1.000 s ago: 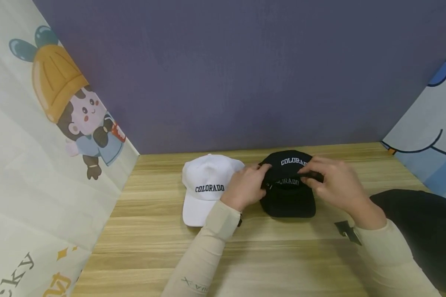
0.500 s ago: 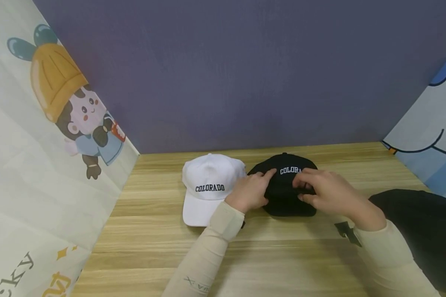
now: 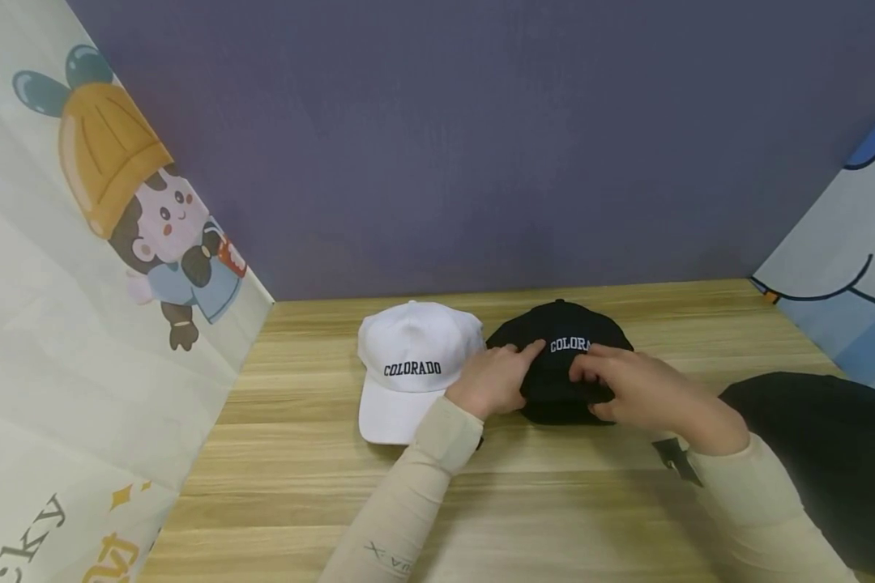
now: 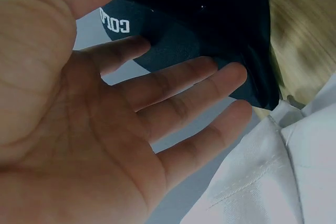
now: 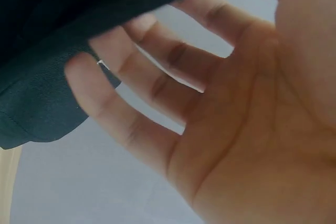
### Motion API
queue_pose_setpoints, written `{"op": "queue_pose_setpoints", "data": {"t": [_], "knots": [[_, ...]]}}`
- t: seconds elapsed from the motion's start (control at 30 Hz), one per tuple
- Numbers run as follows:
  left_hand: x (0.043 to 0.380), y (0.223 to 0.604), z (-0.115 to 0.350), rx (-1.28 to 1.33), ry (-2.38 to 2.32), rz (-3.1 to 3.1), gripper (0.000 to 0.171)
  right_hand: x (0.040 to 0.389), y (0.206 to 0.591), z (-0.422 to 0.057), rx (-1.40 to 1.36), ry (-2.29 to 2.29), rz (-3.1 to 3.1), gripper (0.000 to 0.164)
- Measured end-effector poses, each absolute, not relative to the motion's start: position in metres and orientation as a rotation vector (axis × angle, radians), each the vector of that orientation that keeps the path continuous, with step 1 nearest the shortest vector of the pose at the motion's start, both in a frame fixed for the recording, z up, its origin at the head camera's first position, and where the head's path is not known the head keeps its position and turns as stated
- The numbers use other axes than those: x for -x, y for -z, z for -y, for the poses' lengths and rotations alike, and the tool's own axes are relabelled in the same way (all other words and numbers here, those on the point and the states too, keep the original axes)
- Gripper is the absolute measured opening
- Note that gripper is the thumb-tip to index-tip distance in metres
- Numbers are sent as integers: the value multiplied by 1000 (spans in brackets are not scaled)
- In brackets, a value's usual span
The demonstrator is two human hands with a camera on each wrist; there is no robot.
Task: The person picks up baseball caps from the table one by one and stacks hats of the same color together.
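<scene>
A black cap (image 3: 532, 330) with white COLORADO lettering sits over another black cap, which is largely hidden beneath it. My left hand (image 3: 494, 379) lies along its left side, with the index finger pointing across the crown and the other fingers extended against the cap in the left wrist view. At the right side is my right hand (image 3: 645, 389), fingertips on the crown beside the lettering and thumb low by the brim. Its loosely bent, spread fingers (image 5: 131, 129) reach toward the black fabric. A white cap (image 3: 411, 344) with black COLORADO lettering stands directly left of the black one.
The caps stand on a wood-grain table (image 3: 299, 486) before a purple-grey back wall (image 3: 437, 146). Cartoon-printed panels flank both sides. A large dark rounded object (image 3: 809, 413) lies at the right, partly behind the right forearm.
The upper black cap has come down over the lower one, covering its lettering. My right hand has moved slightly down and has loosened from the brim; the left has shifted a little right.
</scene>
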State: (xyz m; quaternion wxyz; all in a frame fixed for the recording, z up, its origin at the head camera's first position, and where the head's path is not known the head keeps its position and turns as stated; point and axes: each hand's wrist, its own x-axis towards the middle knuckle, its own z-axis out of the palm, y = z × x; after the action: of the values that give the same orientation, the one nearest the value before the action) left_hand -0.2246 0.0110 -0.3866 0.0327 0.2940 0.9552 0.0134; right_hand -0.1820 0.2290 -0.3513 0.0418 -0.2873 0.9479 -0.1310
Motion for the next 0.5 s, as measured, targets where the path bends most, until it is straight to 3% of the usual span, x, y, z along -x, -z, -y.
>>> {"op": "queue_pose_setpoints", "data": {"t": [0.5], "knots": [[222, 395, -17, -888, 82, -2921, 86, 184, 362, -228, 718, 315, -2801, 49]]}}
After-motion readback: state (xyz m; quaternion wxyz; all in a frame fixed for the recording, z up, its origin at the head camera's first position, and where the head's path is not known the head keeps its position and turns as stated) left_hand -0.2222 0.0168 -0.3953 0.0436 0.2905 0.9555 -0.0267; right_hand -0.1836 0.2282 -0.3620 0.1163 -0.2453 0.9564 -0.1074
